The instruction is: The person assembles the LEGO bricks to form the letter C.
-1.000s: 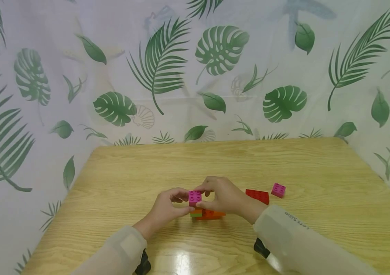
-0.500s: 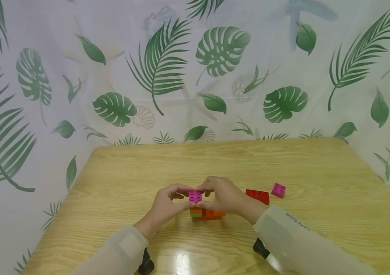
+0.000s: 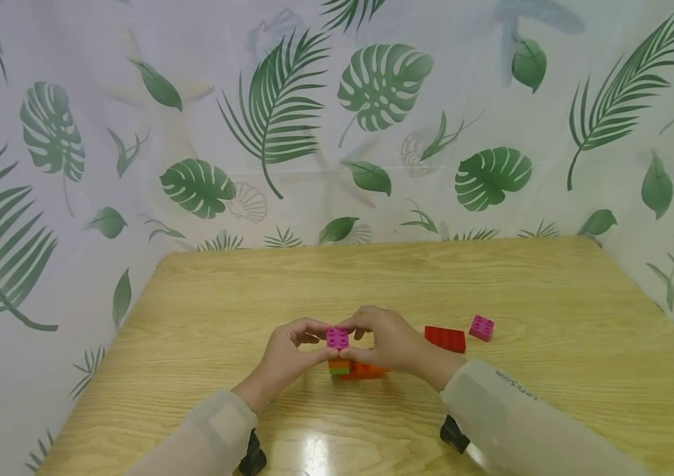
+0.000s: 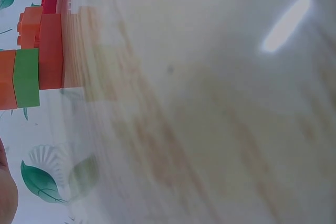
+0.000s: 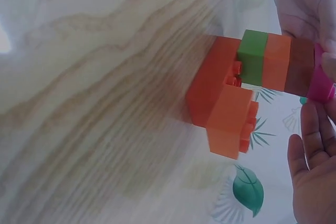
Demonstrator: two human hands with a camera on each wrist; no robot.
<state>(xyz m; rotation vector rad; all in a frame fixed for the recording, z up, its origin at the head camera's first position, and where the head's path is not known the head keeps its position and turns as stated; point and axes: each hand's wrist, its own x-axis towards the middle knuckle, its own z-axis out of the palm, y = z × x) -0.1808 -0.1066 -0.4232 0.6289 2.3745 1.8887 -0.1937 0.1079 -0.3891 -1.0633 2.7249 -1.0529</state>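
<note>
Left hand and right hand: pink brick is pinched by both from opposite sides, neither nearer. Beneath: upright column, long axis vertical, is carried on orange base, extended rightward.

Left sleeve, pale cream, long, smooth-surfaced: covers the forearm and ends at the wrist; a lighter, squarish patch shows near the cuff. Right sleeve, same pale cream colour: carries small dark lettering along its upper face, inverted in the head view. Left black, compact, rounded device: located at the underside of the cuff. Right black device of similar shape: located likewise. Left grip and right grip: bare human hands.
</note>
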